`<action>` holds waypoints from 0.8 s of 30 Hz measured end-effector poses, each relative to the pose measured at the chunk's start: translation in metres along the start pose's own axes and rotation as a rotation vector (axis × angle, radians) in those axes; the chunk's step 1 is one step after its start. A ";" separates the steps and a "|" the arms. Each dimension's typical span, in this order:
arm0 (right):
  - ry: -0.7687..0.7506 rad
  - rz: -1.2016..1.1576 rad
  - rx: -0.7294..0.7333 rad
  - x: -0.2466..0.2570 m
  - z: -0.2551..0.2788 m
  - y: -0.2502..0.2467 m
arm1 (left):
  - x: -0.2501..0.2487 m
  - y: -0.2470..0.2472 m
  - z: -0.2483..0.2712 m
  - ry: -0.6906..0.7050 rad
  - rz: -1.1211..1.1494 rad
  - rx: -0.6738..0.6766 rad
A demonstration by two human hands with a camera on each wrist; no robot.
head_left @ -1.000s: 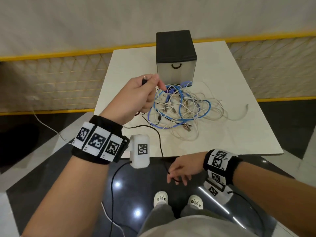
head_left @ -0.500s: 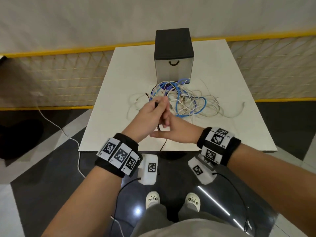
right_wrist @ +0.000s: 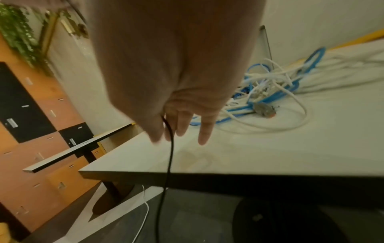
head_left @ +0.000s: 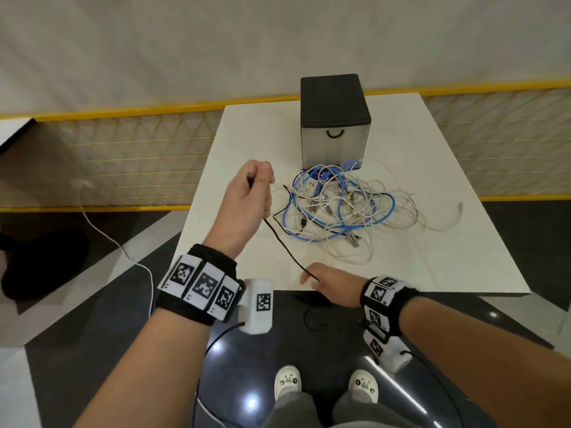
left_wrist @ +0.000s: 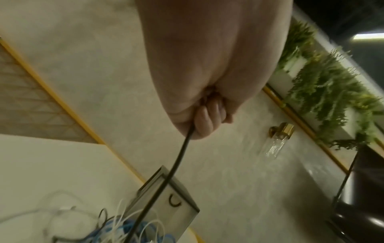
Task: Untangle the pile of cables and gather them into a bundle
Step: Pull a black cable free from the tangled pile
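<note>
Head cam is showing the left hand [head_left: 247, 196] raised over the table's [head_left: 463, 273] left edge, fingers curled tight round one end of a thin black cable [head_left: 284, 245]. That cable is running down and toward the near edge, passing through the right hand [head_left: 327, 282], whose fingers are hanging fairly straight with the cord between them; whether they're pinching it can't be told. Below that hand the cable is dropping off the near edge toward the floor.

Tangled pile [head_left: 343, 208] of white and blue cables is lying mid-table, just in front of a dark box w/ a handle [head_left: 335, 118], which is sitting toward the far edge. A black strand is lying at the pile's left side; can't tell if it's the same cable.

Step in hand, prob.: drawing the black cable out and straightening it btwn both hands. Next move likely calls for sliding the right hand along the cord to clear the last snag, then looping it, w/o dragging the pile off the table.
</note>
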State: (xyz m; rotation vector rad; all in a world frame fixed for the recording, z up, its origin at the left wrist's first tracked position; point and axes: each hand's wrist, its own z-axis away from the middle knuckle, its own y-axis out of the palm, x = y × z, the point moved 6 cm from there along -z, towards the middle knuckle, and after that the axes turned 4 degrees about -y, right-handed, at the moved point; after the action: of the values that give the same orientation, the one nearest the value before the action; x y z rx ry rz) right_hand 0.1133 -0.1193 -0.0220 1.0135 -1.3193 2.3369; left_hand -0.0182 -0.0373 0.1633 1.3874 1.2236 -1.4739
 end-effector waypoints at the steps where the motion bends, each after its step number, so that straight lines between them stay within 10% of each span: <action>1: -0.002 0.021 0.033 -0.001 -0.002 -0.003 | 0.009 0.003 0.000 -0.024 -0.035 0.010; 10: 0.027 0.055 -0.301 -0.007 -0.038 -0.053 | 0.063 0.003 -0.011 -0.220 -0.020 -0.044; 19: 0.162 0.268 -0.027 0.011 -0.126 -0.032 | 0.079 -0.012 -0.029 -0.250 -0.038 -0.102; 24: 0.152 0.317 -0.107 0.015 -0.143 -0.049 | 0.083 -0.019 -0.032 -0.260 -0.066 -0.105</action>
State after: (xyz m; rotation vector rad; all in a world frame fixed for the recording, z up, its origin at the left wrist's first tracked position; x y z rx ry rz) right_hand 0.0657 0.0245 -0.0290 0.6185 -1.6222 2.4741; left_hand -0.0387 0.0055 0.0857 1.0576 1.1709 -1.5567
